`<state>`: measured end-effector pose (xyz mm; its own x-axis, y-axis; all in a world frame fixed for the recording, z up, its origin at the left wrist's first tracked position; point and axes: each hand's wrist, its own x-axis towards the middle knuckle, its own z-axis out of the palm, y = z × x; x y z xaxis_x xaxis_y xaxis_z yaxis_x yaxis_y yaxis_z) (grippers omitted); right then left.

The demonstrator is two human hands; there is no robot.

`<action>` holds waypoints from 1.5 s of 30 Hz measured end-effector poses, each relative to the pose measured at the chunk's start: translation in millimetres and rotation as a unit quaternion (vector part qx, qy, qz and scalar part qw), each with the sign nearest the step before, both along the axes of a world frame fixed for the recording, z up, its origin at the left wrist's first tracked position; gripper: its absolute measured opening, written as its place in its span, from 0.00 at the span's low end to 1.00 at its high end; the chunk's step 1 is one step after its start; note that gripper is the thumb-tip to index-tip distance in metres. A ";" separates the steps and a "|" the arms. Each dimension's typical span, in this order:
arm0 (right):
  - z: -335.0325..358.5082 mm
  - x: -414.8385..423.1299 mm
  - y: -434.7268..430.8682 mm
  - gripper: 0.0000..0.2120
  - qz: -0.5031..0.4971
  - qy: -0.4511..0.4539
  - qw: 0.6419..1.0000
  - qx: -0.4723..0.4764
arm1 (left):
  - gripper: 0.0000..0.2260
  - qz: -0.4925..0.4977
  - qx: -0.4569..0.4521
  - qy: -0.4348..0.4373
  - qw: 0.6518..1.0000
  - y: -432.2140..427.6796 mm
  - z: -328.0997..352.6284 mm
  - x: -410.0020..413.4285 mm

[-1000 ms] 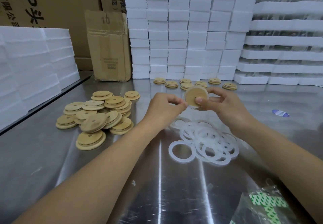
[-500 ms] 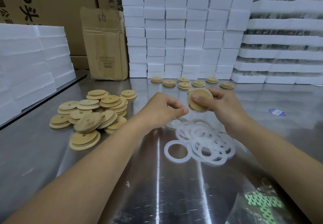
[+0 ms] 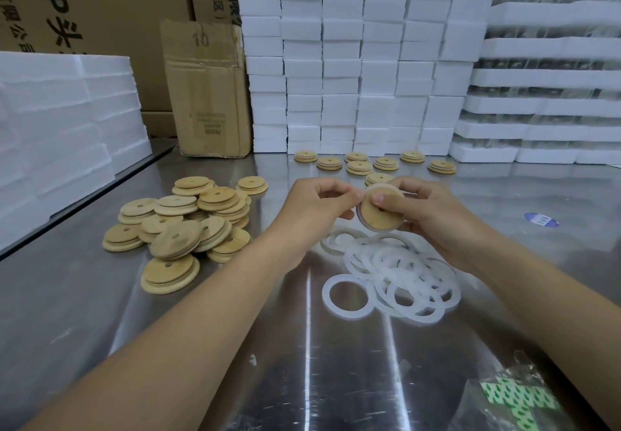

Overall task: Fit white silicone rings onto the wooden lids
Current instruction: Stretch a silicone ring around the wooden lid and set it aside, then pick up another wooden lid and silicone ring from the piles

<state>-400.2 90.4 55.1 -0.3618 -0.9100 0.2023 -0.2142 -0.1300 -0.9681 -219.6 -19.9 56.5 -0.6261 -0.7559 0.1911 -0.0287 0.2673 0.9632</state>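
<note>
Steel tabletop (image 3: 336, 380) carries a heap of bare lids (image 3: 188, 225) at my left and loose silicone rings (image 3: 400, 272) beneath my raised hands. My right hand (image 3: 433, 215) grips one tilted wooden lid (image 3: 378, 218), thumb on its face. My left hand (image 3: 312, 208) pinches its left rim. My fingers hide whether a ring sits there.

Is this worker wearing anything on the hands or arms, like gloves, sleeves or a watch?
No. The left hand and the right hand are both bare, with no gloves, rings or watch in view. The left forearm and right forearm are uncovered too; no sleeve reaches into the picture. The one thumbnail that shows, on the right hand, is short and unpainted.
</note>
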 end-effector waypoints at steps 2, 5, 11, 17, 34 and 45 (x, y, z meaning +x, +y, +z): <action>-1.3 -0.9 0.2 0.17 0.013 -0.017 1.000 -0.003 | 0.04 -0.001 0.008 -0.002 1.000 0.8 1.6 0.7; -2.2 -3.0 1.3 0.22 0.030 -0.046 0.998 -0.002 | 0.06 -0.012 0.042 0.003 0.999 1.6 3.0 1.5; -0.9 -15.1 2.2 0.17 0.024 -0.037 0.999 0.030 | 0.13 -0.005 0.105 0.008 0.994 0.3 1.1 1.5; -14.4 -58.7 8.9 0.19 -0.215 0.140 0.962 0.098 | 0.09 0.025 0.117 0.007 0.993 -2.6 1.8 1.0; -26.0 -59.6 5.9 0.27 -0.259 0.352 0.880 0.184 | 0.08 0.062 0.100 0.000 0.993 -6.5 -2.6 -0.8; -26.5 -61.9 2.1 0.20 -0.255 0.348 0.879 0.204 | 0.11 0.223 -0.384 -0.276 0.853 -39.8 -15.2 22.9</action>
<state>-462.1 92.5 28.7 -0.6608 -0.7142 0.2308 -0.7030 0.4812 -0.5236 -196.7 -59.7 41.3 -0.4645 -0.7269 0.5058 -0.6843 0.6571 0.3160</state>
